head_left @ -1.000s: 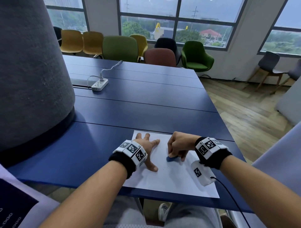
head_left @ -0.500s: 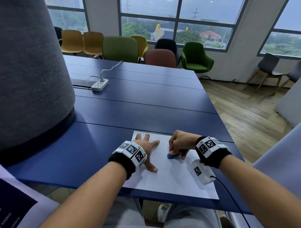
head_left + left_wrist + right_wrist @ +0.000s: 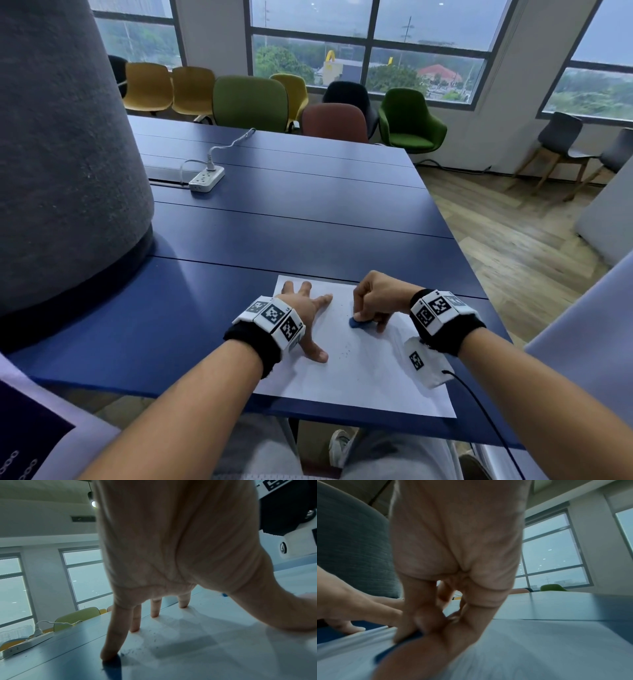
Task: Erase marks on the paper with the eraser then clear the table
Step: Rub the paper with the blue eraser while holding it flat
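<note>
The left wrist view alone shows dark crumbs (image 3: 137,649) on the paper (image 3: 363,373). Left hand (image 3: 301,308) presses it, fingers (image 3: 118,632) wide. Right hand (image 3: 376,298) pinches the eraser (image 3: 359,323) on the paper, on the desk (image 3: 291,222)

Showing matt white paper (image 3: 363,373) on a smooth, faintly glossy blue table (image 3: 308,236); rough grey cloth pillar (image 3: 61,154) looming left.

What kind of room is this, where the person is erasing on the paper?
Probably an office meeting room or shared workspace. A long blue table carries a white power strip, upholstered chairs in several colours line its far side, and large windows look out over trees and buildings from above street level.
</note>
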A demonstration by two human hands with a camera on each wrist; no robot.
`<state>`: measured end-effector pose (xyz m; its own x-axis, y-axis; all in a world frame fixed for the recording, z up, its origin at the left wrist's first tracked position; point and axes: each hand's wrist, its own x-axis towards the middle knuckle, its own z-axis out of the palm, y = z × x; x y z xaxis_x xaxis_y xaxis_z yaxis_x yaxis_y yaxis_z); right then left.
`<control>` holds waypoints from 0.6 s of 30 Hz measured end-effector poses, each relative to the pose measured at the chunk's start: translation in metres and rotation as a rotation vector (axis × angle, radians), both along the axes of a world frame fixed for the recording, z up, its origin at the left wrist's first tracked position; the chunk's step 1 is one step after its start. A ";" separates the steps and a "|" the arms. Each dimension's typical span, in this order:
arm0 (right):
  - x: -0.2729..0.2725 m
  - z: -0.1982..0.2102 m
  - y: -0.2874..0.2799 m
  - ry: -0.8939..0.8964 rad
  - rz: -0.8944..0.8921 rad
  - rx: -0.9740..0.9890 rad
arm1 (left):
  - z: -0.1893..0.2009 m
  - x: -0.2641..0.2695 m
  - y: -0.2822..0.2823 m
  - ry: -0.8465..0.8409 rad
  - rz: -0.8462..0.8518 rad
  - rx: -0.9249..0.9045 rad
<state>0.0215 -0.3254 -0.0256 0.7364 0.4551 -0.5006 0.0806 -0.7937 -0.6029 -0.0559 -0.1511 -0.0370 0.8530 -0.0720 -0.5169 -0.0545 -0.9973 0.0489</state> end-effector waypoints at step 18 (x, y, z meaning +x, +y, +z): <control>0.003 0.000 0.001 -0.050 0.099 -0.019 | 0.000 -0.001 -0.002 -0.012 -0.017 0.029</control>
<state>0.0241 -0.3247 -0.0258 0.7124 0.5176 -0.4738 0.1884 -0.7915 -0.5815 -0.0565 -0.1529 -0.0370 0.8581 -0.0722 -0.5084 -0.0723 -0.9972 0.0196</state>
